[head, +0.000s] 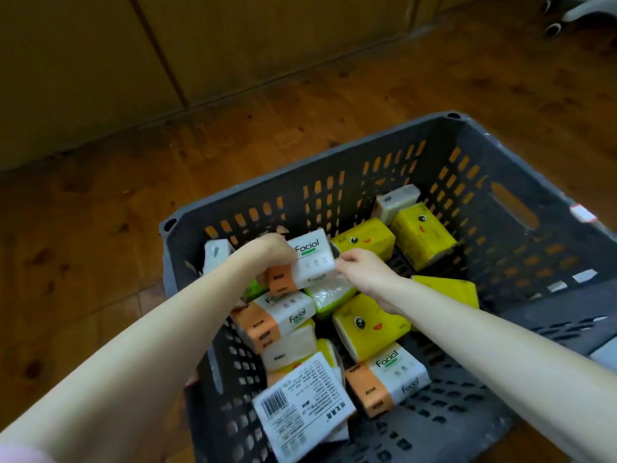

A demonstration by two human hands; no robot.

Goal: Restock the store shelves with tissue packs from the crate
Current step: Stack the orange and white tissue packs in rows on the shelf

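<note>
Down in the crate (521, 168), both hands meet on one Facial pack (312, 262), white with an orange end. The left hand (267, 253) comes over the pack's left side, fingers curled round the top edge and clamped on the wrap. The right hand (362, 269) pinches the right edge, thumb and fingertips closed together on it. The pack sits tilted, printed face up, above the heap in the crate's far-left part.

More packs lie loose around it. A clear pack (330, 292) lies right under the held one, touching it. A second white pack (277, 315) lies below that by the left wall, its orange end to the left. A third white pack (389, 375) lies nearer the person, on the right. Closest of all, a barcode pack (300, 406) lies back side up.

One yellow pack (360, 242) with a cartoon face lies just beyond the right hand. A far yellow pack (422, 232) leans near the far corner, and a near yellow pack (367, 325) shows under the right forearm. A small pack (397, 202) rests against the far wall. A corner pack (217, 252) stands at the far left, partly hidden by the left forearm.

The dark grey crate has slotted walls and stands on a wooden floor (100, 228). Brown boards (83, 61) rise beyond it, and white casters (552, 28) show at the top right.
</note>
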